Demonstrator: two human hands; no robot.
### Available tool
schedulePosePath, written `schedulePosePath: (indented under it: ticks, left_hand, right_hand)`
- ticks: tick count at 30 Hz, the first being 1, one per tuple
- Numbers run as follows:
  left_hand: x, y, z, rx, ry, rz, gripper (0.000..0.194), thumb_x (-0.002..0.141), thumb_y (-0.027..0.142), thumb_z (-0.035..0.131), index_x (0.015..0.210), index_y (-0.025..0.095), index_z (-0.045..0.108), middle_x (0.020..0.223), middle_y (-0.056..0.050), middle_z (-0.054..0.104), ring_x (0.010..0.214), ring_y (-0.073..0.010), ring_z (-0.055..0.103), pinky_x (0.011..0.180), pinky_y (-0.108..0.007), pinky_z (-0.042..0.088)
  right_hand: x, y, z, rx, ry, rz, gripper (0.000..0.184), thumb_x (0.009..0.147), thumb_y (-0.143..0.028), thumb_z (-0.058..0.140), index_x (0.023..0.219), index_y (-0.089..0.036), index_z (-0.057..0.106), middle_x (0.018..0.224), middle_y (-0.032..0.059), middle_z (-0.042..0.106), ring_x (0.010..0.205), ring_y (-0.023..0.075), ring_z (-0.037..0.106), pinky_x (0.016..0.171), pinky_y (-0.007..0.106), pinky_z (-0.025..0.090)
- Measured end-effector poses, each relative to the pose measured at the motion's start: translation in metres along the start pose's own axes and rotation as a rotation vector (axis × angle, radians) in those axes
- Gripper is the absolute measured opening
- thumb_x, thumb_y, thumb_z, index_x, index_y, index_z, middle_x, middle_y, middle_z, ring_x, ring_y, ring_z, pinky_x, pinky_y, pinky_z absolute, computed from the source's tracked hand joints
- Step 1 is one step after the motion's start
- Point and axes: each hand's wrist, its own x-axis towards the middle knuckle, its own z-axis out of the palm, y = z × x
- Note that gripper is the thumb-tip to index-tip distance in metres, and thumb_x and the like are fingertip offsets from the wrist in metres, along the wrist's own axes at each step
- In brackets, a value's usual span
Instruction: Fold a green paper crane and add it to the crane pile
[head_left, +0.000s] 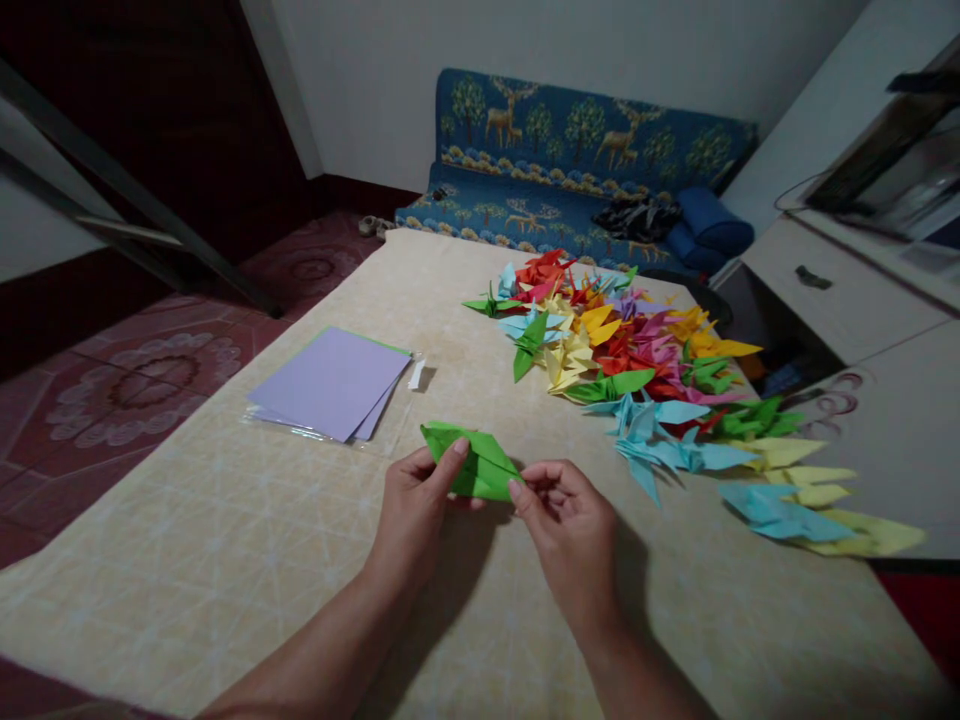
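Observation:
A folded green paper (474,462), part-way shaped into origami, is held just above the table near its middle. My left hand (414,500) pinches its left part, thumb on top. My right hand (566,522) pinches its right tip between thumb and fingers. Both hands are closed on the paper. To the upper left lies a stack of lilac square paper sheets (330,382) on a clear plastic wrapper. To the right spreads a heap of several finished paper cranes (645,385) in red, yellow, green, blue and pink.
The table wears a beige patterned cloth (225,540). A small white scrap (416,374) lies beside the sheets. A blue deer-print sofa (585,160) stands behind the table, a white cabinet (840,290) at right, red patterned floor (127,385) at left.

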Motion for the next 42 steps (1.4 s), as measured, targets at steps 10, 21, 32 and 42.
schedulePosePath:
  ticks: [10,21,32,42]
  left_hand:
    - [0.0,0.003,0.0,-0.052,0.043,-0.09,0.032,0.069,0.039,0.08,0.08,0.011,0.071,0.075,-0.006,0.072,0.062,-0.0172,0.067,0.052,-0.026,0.056]
    - [-0.001,0.002,0.0,0.084,0.067,0.02,0.027,0.069,0.037,0.08,0.071,0.011,0.072,0.061,-0.004,0.068,0.049,-0.0108,0.057,0.045,-0.019,0.043]
    - [-0.002,0.002,0.0,0.099,0.034,0.025,0.026,0.068,0.033,0.081,0.083,0.012,0.078,0.07,-0.006,0.073,0.054,-0.0119,0.058,0.049,-0.021,0.041]
    - [-0.001,-0.001,0.0,0.077,0.03,-0.001,0.026,0.067,0.035,0.081,0.079,0.012,0.077,0.067,-0.005,0.072,0.053,-0.0115,0.058,0.048,-0.02,0.042]
  right_hand:
    - [0.014,-0.001,-0.018,-0.278,-0.084,-0.373,0.014,0.085,-0.014,0.059,0.082,-0.024,0.069,0.08,0.0032,0.065,0.075,0.0176,0.062,0.066,0.028,0.049]
    - [0.015,-0.005,-0.024,-0.084,-0.191,-0.099,0.009,0.084,-0.024,0.061,0.078,-0.021,0.066,0.077,0.0016,0.061,0.069,0.0161,0.057,0.059,0.025,0.043]
    - [0.021,0.003,-0.026,0.114,-0.29,0.145,0.022,0.075,-0.041,0.072,0.072,-0.019,0.068,0.066,-0.0006,0.059,0.062,0.0141,0.052,0.057,0.024,0.04]
    - [0.022,0.002,-0.026,0.013,-0.336,0.065,0.019,0.078,-0.035,0.069,0.069,-0.018,0.069,0.076,0.0022,0.061,0.073,0.0166,0.056,0.064,0.026,0.044]
